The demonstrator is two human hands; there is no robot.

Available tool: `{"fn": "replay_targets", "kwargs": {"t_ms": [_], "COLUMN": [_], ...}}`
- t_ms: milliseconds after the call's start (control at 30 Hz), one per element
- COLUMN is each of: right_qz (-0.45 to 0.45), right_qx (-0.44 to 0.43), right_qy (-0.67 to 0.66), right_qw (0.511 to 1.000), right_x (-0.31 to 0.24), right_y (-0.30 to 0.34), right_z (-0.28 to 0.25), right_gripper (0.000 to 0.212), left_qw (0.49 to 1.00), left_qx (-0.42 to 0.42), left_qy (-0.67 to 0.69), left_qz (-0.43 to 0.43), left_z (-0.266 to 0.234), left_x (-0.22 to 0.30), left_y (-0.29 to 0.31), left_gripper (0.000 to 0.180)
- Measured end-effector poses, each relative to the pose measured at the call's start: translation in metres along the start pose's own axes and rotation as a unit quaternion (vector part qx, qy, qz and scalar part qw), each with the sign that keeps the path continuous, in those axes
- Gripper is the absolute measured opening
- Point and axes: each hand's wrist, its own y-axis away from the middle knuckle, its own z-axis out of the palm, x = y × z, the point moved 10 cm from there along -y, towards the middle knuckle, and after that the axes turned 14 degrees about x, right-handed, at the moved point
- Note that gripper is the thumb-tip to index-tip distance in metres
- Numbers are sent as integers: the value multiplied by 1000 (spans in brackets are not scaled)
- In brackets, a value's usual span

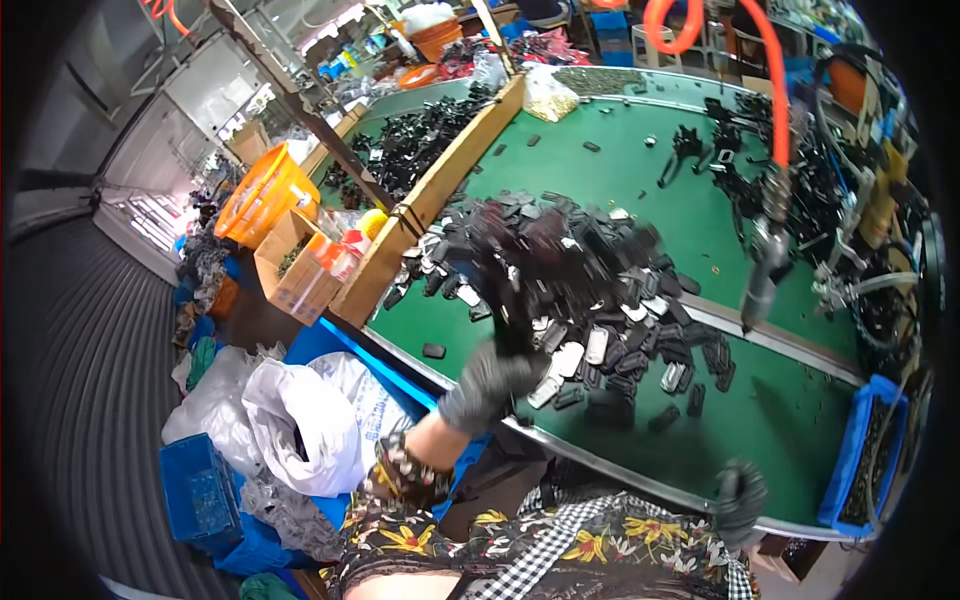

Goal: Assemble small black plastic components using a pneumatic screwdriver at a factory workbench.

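Note:
My left hand [488, 388], in a dark grey glove, reaches over the front edge of the green worktable [620, 125]. Its fingers are closed round a dark, elongated thing [514, 318], too smeared by motion to name. Beyond it, a dark reddish-black blur [545, 245] hangs over a heap of small black and white oblong plastic pieces [597, 346]; whether it belongs to what I hold, I cannot tell. My right hand [741, 497], gloved as well, is at the table's front edge on the right. Its fingers look bent but are blurred, and nothing shows in them.
An air screwdriver [765, 280] hangs on an orange coiled hose at the right. Black parts [735, 165] lie behind it. A blue bin [860, 455] stands at the right corner. A wooden board [440, 190] borders the table's left; a cardboard box [290, 265] and white bags [305, 420] lie beyond.

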Motion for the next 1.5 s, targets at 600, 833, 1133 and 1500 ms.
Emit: {"fn": "replay_targets", "kwargs": {"t_ms": [600,833,1133,1500], "right_qz": [61,-37,-167,-52], "right_qx": [-159,-181,-24,152], "right_qy": [221,181,242,143], "right_qw": [960,966,955,976], "right_x": [-10,-20,-73,-7], "right_y": [14,8,-9,-35], "right_z": [74,68,22,-79], "right_gripper": [12,16,21,17], "left_qw": [818,721,581,783], "left_qx": [511,457,-131,-136], "left_qy": [-220,-312,-242,-299], "left_qz": [144,417,766,528], "left_z": [-301,-225,249,536], "left_x": [134,205,174,-66], "left_y": [-510,-383,-10,-286], "left_gripper": [105,35,12,60]}}
